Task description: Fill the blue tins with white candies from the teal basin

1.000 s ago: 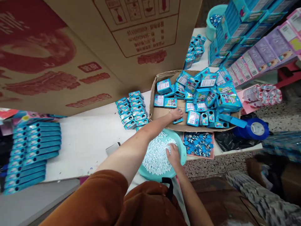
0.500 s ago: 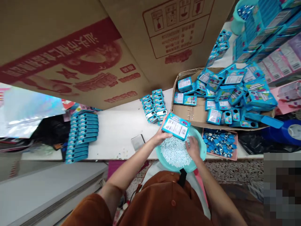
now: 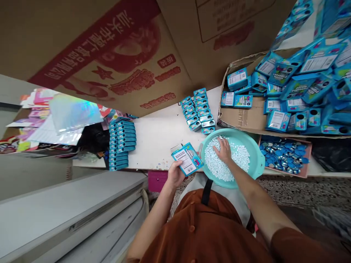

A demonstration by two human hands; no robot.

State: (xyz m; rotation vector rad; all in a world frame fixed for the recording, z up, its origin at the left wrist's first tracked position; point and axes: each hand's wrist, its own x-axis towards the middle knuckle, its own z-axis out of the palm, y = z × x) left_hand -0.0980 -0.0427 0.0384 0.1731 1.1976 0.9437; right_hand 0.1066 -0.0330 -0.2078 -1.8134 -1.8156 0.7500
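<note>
My left hand (image 3: 175, 174) grips a small blue box (image 3: 187, 159) with a white label, held just left of a teal basin (image 3: 255, 160). The basin is full of small white pellets (image 3: 236, 157). My right hand (image 3: 223, 150) rests on the pellets with its fingers curled down into them; whether it holds any is hidden. Both hands are over the near edge of the white table (image 3: 156, 140).
An open cardboard tray (image 3: 241, 118) heaped with blue boxes stands behind the basin. Two rows of small blue tins (image 3: 197, 109) lie left of it. A pink tray of blue caps (image 3: 283, 155) sits right. Flat blue packs (image 3: 120, 144) are stacked at left. A large cardboard carton (image 3: 109, 47) leans behind.
My left hand has taken a blue box from the cardboard tray and brought it down to the left of the basin. My right hand has stayed in the pellets. The view swung left.
</note>
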